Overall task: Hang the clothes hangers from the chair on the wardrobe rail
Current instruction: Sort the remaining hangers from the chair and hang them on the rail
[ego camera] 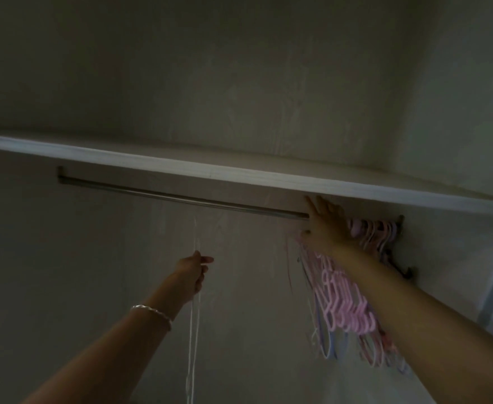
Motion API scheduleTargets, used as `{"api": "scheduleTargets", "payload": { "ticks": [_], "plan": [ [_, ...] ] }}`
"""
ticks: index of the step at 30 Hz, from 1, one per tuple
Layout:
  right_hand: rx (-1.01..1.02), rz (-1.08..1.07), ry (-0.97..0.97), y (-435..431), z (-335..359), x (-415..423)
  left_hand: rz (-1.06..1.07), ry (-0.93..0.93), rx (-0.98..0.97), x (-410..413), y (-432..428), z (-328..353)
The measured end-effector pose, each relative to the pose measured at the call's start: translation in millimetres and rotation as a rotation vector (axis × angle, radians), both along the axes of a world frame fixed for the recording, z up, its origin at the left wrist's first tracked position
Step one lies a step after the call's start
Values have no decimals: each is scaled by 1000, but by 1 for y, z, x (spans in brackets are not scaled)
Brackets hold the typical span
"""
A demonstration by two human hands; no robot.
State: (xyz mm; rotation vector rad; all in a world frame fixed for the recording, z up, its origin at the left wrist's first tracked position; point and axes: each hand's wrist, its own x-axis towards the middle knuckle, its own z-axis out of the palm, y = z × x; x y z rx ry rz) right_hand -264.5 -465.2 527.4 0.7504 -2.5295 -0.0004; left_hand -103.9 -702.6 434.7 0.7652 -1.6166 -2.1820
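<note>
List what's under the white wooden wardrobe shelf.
A grey metal rail runs beneath the shelf. Pink plastic hangers bunch at its right end. The right hand covers part of the rail there; the left hand pinches a thin pale hanger lower down.

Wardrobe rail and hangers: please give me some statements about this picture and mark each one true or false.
1. The pink plastic hangers are bunched at the right end of the metal wardrobe rail. True.
2. The left hand holds nothing. False: it grips a thin pale hanger below the rail.
3. The right hand reaches up to the rail beside the pink hangers. True.
4. The silver bracelet is on the right wrist. False: it is on the left wrist.
</note>
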Motion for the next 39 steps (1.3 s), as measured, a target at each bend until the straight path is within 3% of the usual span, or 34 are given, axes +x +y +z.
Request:
{"api": "scheduleTargets", "payload": {
  "ticks": [3,7,9,13,15,17,21,27,33,37,39],
  "plan": [
    [-150,255,5,-28,-21,42,34,32,56,21,-8,4],
    [-250,337,-267,-82,-73,93,85,40,67,60,-19,9],
    [-219,280,-574,-115,-99,115,95,60,81,81,-25,12],
    [-227,107,-1575,-157,-149,173,73,174,164,123,-38,20],
    [-393,156,-1934,-179,-159,201,66,229,174,148,-44,23],
    [-715,180,-2083,-197,-156,217,28,237,125,165,-45,22],
    [-1173,153,-2127,-225,-134,236,-13,164,-136,204,-53,18],
    [-1308,112,-2111,-218,-119,234,93,-24,-387,228,-61,-9],
    [-1578,109,-1734,-208,-128,217,21,-192,-544,225,-71,-20],
    [-1457,261,-1385,-190,-121,207,106,-134,-539,201,-60,-7],
    [-1324,329,-1183,-177,-118,200,112,-120,-675,178,-50,-2]
  ]
}}
